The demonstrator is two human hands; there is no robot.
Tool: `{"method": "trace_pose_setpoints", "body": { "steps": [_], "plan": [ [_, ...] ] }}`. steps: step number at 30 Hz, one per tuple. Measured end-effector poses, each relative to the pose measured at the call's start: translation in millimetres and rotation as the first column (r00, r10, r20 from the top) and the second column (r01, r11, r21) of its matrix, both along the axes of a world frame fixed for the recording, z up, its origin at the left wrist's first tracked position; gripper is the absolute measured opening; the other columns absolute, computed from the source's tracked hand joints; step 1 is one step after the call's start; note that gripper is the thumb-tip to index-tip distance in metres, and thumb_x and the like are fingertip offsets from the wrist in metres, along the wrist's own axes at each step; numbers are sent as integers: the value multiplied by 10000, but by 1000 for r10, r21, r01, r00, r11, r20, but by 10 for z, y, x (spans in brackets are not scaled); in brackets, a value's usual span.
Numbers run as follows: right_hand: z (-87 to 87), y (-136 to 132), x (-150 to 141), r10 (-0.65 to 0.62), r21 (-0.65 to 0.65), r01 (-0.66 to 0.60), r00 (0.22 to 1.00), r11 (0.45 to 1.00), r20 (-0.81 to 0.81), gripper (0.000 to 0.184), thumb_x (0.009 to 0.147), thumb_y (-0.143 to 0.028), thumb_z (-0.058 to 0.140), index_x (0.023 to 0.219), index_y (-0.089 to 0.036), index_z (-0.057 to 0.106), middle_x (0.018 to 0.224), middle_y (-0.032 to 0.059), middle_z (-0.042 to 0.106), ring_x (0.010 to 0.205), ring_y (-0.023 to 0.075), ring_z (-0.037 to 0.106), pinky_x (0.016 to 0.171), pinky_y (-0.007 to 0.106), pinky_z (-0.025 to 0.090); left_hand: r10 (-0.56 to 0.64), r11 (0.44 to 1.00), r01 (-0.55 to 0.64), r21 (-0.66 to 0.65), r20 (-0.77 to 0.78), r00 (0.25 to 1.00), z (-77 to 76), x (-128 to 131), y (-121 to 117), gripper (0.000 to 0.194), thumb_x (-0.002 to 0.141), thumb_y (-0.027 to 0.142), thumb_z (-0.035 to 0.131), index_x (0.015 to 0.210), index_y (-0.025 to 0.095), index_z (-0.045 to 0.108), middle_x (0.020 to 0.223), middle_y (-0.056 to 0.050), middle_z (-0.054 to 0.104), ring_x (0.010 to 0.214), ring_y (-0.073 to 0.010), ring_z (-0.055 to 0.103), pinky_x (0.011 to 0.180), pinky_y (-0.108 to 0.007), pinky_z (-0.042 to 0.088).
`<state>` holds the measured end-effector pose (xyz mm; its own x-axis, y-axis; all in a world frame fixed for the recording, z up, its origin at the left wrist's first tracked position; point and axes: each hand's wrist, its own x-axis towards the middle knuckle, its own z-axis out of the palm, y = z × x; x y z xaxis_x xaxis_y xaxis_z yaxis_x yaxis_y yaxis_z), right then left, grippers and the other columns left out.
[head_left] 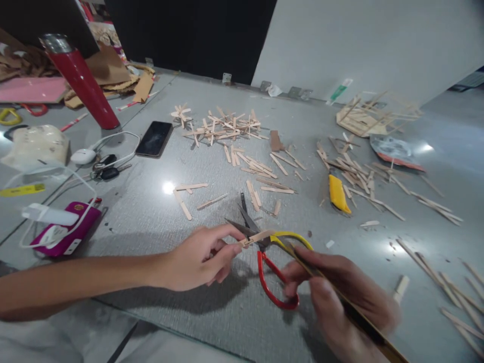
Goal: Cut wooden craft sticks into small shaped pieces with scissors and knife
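Observation:
My left hand (194,257) pinches a short wooden craft stick (260,236) between thumb and fingertips. The stick lies across the scissors (261,272), which have one red and one yellow handle loop. Their blades stand apart and point to the upper left. Closed around the handles is my right hand (340,297), slightly blurred. A long, thin black-and-yellow rod (351,310), perhaps a pencil, also runs through that hand towards the lower right. Just beyond the blades, a dark pen-like tip (243,200) and a few craft sticks (254,195) lie on the table.
Craft sticks (227,126) lie heaped at the back, with more piles (355,171) to the right. A yellow-handled tool (338,194) lies there, near a stick frame (363,118). At left are a red bottle (83,83), phone (155,138) and purple power bank (70,229) with cable.

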<state>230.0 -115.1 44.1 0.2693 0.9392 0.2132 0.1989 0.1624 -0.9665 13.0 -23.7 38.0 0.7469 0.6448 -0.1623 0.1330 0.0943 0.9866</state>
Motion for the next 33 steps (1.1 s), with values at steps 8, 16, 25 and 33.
{"method": "trace_pose_setpoints", "body": {
  "steps": [8, 16, 25, 33],
  "plan": [
    [-92, 26, -32, 140, 7, -140, 987, 990, -76, 103, 979, -267, 678, 1036, -294, 759, 775, 26, 809, 468, 151, 713, 399, 202, 579, -67, 995, 68, 75, -25, 997, -86, 19, -15, 259, 1076, 353, 416, 1152, 156, 564, 550, 70, 546, 419, -72, 464, 424, -137, 369],
    [-133, 67, -63, 234, -12, -235, 971, 972, -44, 121, 992, -197, 631, 984, -245, 741, 760, 29, 797, 496, 153, 734, 455, 216, 612, -60, 987, 60, 147, -7, 998, -75, 34, -38, 289, 1078, 339, 408, 1217, 150, 576, 541, 71, 546, 421, -78, 488, 434, -146, 389],
    [-134, 61, -69, 209, 21, -211, 974, 977, 92, 128, 983, -170, 630, 1013, -225, 742, 728, 15, 783, 502, 129, 728, 456, 181, 602, -61, 980, 62, 189, -11, 998, -99, 26, -44, 311, 1072, 324, 398, 1264, 140, 560, 563, 67, 553, 436, -80, 504, 444, -149, 400],
    [-56, 156, -108, 230, -153, -291, 918, 945, -324, 253, 986, -370, 658, 823, -181, 695, 715, 57, 759, 469, 156, 715, 423, 216, 589, -38, 975, 47, 219, -43, 998, -118, 13, -54, 299, 1077, 328, 390, 1228, 142, 567, 586, 47, 582, 431, -81, 511, 454, -161, 420]
  ]
}}
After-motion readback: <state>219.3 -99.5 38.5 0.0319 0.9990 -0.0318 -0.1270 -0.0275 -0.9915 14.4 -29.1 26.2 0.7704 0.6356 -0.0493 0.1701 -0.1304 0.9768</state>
